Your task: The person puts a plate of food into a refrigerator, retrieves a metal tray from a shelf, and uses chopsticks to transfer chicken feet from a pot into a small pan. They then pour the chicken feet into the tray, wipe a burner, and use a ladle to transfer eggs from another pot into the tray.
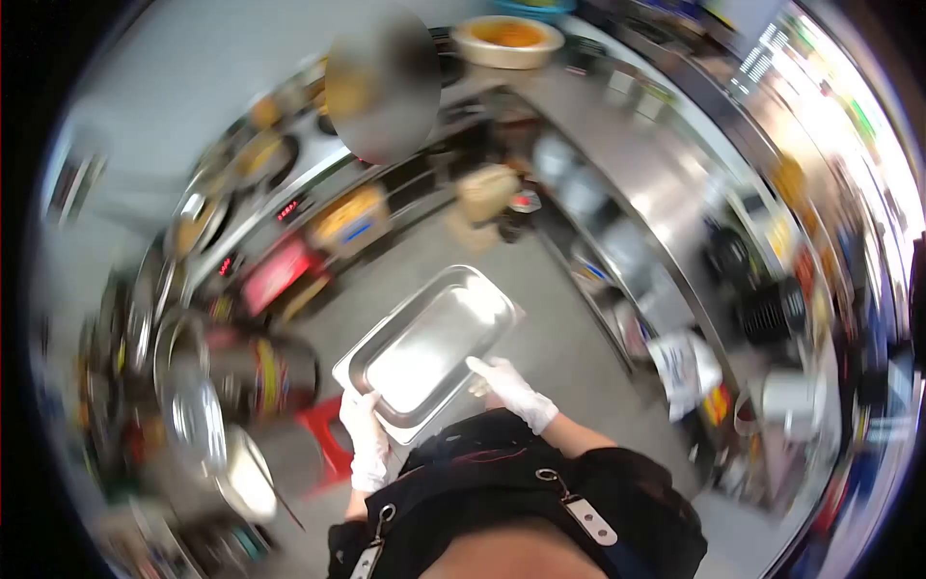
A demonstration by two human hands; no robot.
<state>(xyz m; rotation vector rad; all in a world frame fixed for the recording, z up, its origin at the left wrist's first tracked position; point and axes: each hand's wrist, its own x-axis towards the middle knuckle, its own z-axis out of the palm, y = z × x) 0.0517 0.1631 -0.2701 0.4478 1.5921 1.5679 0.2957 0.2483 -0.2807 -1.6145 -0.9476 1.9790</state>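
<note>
A deep rectangular stainless steel pan is held slantwise in front of my body, above the floor. Nothing shows inside it but bright reflections. My left hand, in a white glove, grips its near left corner, the fingers partly hidden by the rim. Also gloved in white, my right hand is at the right long edge with the thumb on the rim and the other fingers curled below it.
A steel counter with a lower shelf runs along the right. Cooking stations with pans line the left. A red stool stands by my left hand, near a large metal pot. A cream basin sits at the back.
</note>
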